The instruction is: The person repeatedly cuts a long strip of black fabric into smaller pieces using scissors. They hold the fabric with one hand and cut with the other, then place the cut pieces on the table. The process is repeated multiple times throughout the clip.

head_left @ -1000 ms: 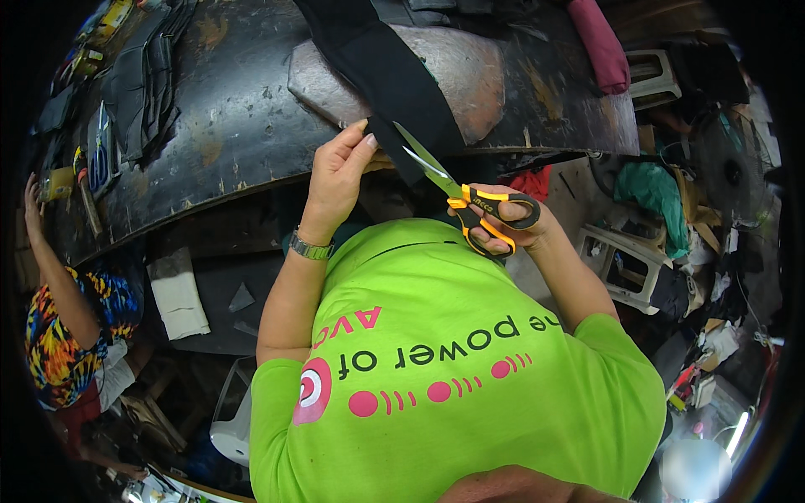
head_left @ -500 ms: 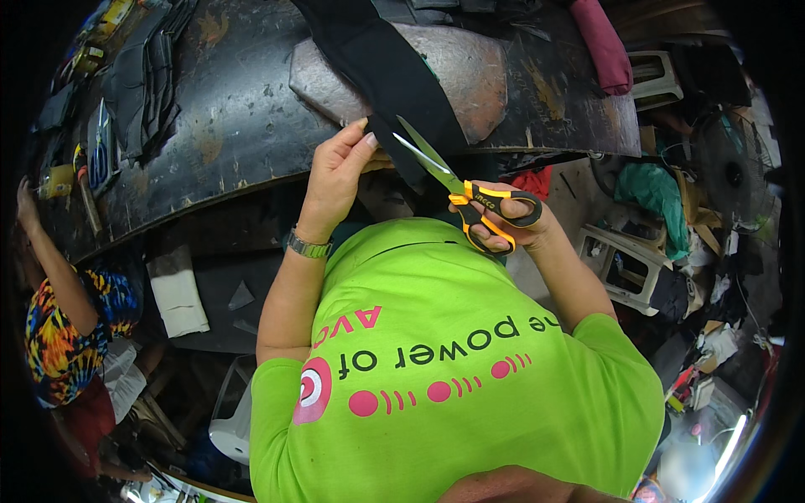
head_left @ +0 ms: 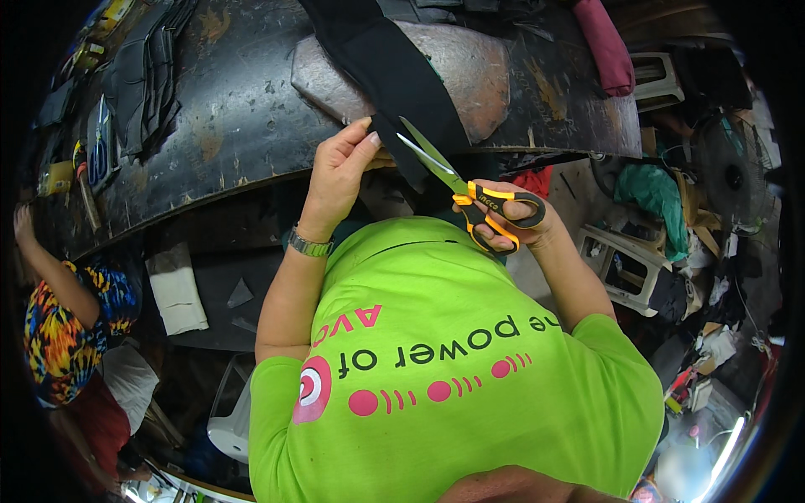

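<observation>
One pair of scissors (head_left: 470,189), orange and black at the handles, sits in the right hand (head_left: 511,222), whose fingers are threaded through the loops and closed about them; the blades stand parted, pointing toward 10 o'clock. One strip of black fabric (head_left: 394,80) runs from 12 o'clock down to the picture's middle, its lower end hanging off the worktop's near edge. The left hand (head_left: 340,172) pinches that lower end between thumb and fingers, just beside the blade tips. One metal wristwatch (head_left: 309,245) circles the left wrist.

The worktop (head_left: 235,126) is dark, scuffed and curved by the lens; one pale, rounded slab (head_left: 470,63) lies under the fabric. One stack of black pieces (head_left: 147,71) rests at 10 o'clock, well apart from the hands, with bare worktop between. One pink roll (head_left: 604,46) lies at 1 o'clock.

One other person in a bright patterned sleeve (head_left: 63,327) stands at 8 o'clock. Cluttered floor and a white plastic stool (head_left: 625,264) fill the 3 o'clock side.
</observation>
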Demonstrator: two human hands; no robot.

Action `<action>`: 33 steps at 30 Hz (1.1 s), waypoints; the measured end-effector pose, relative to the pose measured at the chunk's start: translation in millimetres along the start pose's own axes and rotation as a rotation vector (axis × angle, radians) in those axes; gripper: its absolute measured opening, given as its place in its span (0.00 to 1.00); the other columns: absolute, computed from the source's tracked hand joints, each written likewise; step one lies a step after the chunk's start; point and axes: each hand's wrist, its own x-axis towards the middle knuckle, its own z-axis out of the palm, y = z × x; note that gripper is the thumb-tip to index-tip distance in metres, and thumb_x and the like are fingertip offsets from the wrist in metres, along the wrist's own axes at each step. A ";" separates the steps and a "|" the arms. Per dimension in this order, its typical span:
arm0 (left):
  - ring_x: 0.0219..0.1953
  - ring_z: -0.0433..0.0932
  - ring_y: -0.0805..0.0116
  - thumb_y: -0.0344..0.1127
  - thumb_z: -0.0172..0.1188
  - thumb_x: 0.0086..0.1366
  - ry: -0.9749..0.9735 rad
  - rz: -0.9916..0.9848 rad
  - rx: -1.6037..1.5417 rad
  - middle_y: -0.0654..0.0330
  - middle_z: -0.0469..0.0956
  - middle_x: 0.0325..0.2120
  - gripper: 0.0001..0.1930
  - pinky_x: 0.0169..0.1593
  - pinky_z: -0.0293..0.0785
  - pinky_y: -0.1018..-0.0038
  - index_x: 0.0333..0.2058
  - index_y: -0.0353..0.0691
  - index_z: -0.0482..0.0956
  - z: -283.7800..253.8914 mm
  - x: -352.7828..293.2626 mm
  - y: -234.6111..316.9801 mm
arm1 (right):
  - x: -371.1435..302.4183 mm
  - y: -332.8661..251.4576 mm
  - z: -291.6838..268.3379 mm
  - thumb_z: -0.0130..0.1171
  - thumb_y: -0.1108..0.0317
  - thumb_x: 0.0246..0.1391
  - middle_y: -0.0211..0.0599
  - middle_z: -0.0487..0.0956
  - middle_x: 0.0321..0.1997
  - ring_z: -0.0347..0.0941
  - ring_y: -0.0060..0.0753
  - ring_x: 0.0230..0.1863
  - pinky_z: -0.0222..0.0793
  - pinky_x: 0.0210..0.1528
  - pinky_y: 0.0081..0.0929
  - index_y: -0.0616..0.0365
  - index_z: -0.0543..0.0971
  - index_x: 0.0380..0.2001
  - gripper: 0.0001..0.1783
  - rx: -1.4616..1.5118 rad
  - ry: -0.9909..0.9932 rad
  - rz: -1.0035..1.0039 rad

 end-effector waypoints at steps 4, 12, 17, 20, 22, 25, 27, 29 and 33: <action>0.40 0.80 0.73 0.30 0.47 0.71 -0.002 -0.006 -0.008 0.59 0.79 0.41 0.14 0.47 0.77 0.75 0.50 0.30 0.73 0.2 0.5 0.5 | 1.3 3.8 -4.2 0.70 0.47 0.43 0.39 0.73 0.25 0.66 0.20 0.17 0.62 0.16 0.13 0.69 0.64 0.55 0.46 0.137 -0.083 0.020; 0.40 0.80 0.71 0.30 0.46 0.71 -0.001 -0.033 -0.052 0.57 0.80 0.41 0.15 0.47 0.77 0.74 0.51 0.30 0.73 1.8 0.9 3.5 | -0.2 8.4 -1.6 0.69 0.48 0.44 0.39 0.74 0.28 0.67 0.20 0.17 0.62 0.15 0.13 0.70 0.65 0.54 0.44 0.072 -0.083 0.009; 0.39 0.81 0.69 0.31 0.46 0.71 -0.016 -0.033 -0.018 0.55 0.80 0.40 0.14 0.46 0.78 0.73 0.49 0.29 0.73 3.9 1.5 5.9 | 2.1 6.4 2.0 0.69 0.47 0.44 0.37 0.73 0.25 0.67 0.19 0.17 0.61 0.15 0.12 0.70 0.65 0.53 0.44 0.072 -0.079 -0.030; 0.38 0.82 0.68 0.31 0.46 0.71 -0.014 -0.032 -0.013 0.54 0.80 0.39 0.14 0.46 0.78 0.72 0.49 0.29 0.74 4.7 1.4 6.8 | 5.9 5.6 2.1 0.68 0.46 0.45 0.37 0.73 0.24 0.67 0.19 0.17 0.61 0.16 0.12 0.70 0.64 0.54 0.44 0.058 -0.057 -0.039; 0.38 0.82 0.68 0.31 0.46 0.71 -0.014 -0.025 -0.028 0.54 0.80 0.39 0.14 0.46 0.78 0.72 0.49 0.29 0.74 4.4 1.1 7.0 | 7.5 6.3 2.0 0.68 0.46 0.46 0.37 0.72 0.24 0.67 0.19 0.17 0.61 0.16 0.12 0.70 0.64 0.55 0.45 0.071 -0.070 -0.028; 0.38 0.81 0.69 0.30 0.46 0.71 -0.015 -0.023 -0.057 0.56 0.80 0.39 0.14 0.46 0.78 0.73 0.48 0.30 0.74 3.1 1.3 6.0 | 6.5 8.3 2.0 0.68 0.46 0.46 0.37 0.72 0.25 0.67 0.19 0.17 0.61 0.16 0.12 0.70 0.64 0.56 0.45 0.081 -0.071 -0.028; 0.38 0.81 0.70 0.30 0.46 0.71 0.019 -0.037 -0.057 0.57 0.80 0.40 0.13 0.47 0.78 0.73 0.48 0.30 0.74 2.4 1.6 4.7 | 4.7 9.5 2.0 0.68 0.46 0.46 0.37 0.73 0.25 0.67 0.19 0.17 0.61 0.16 0.12 0.70 0.63 0.56 0.45 0.086 -0.088 -0.024; 0.39 0.81 0.71 0.30 0.46 0.70 0.001 -0.028 -0.076 0.58 0.80 0.40 0.13 0.47 0.78 0.74 0.48 0.30 0.74 2.0 1.9 3.4 | 3.6 10.2 2.2 0.68 0.46 0.46 0.38 0.73 0.26 0.67 0.19 0.17 0.61 0.16 0.12 0.70 0.63 0.56 0.45 0.092 -0.081 -0.023; 0.40 0.80 0.72 0.31 0.46 0.71 -0.006 -0.030 -0.072 0.58 0.81 0.40 0.14 0.46 0.77 0.75 0.49 0.31 0.74 2.3 2.9 2.0 | 6.9 11.0 2.3 0.67 0.46 0.46 0.38 0.73 0.26 0.67 0.19 0.19 0.60 0.16 0.13 0.70 0.64 0.56 0.45 0.100 -0.080 -0.045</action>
